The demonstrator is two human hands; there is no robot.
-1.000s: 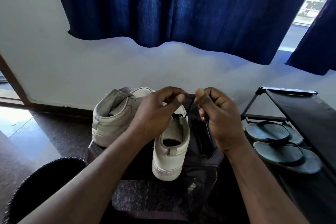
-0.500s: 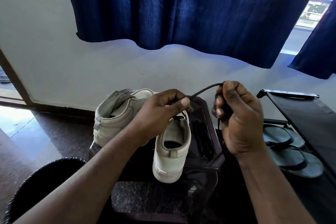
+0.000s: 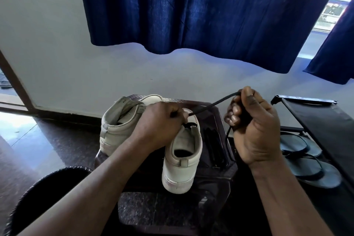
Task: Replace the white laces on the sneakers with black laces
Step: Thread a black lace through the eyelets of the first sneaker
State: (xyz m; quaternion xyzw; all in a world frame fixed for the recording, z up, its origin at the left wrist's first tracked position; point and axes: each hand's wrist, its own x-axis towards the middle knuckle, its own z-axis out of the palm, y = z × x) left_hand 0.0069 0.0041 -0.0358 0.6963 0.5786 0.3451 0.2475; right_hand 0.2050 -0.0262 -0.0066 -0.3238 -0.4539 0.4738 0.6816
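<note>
Two off-white sneakers stand on a dark stool (image 3: 216, 182). The near sneaker (image 3: 183, 161) points away from me, heel toward me; the other sneaker (image 3: 120, 126) lies behind it at the left. A black lace (image 3: 212, 104) runs taut from the near sneaker's top eyelets up to the right. My left hand (image 3: 161, 126) rests on the near sneaker's tongue area, fingers pinched at the lace where it leaves the shoe. My right hand (image 3: 249, 120) is fisted around the lace, its loose end hanging below the fist. The laced front of the shoe is hidden by my left hand.
More black lace (image 3: 212, 145) lies on the stool right of the sneaker. A black shoe rack (image 3: 316, 119) with dark flip-flops (image 3: 308, 165) stands at right. A dark round mat (image 3: 47, 193) lies lower left. Blue curtains (image 3: 201, 9) hang above a white wall.
My right hand has pulled away from the left, up and to the right, drawing the black lace out taut. The left hand has closed down onto the sneaker's top.
</note>
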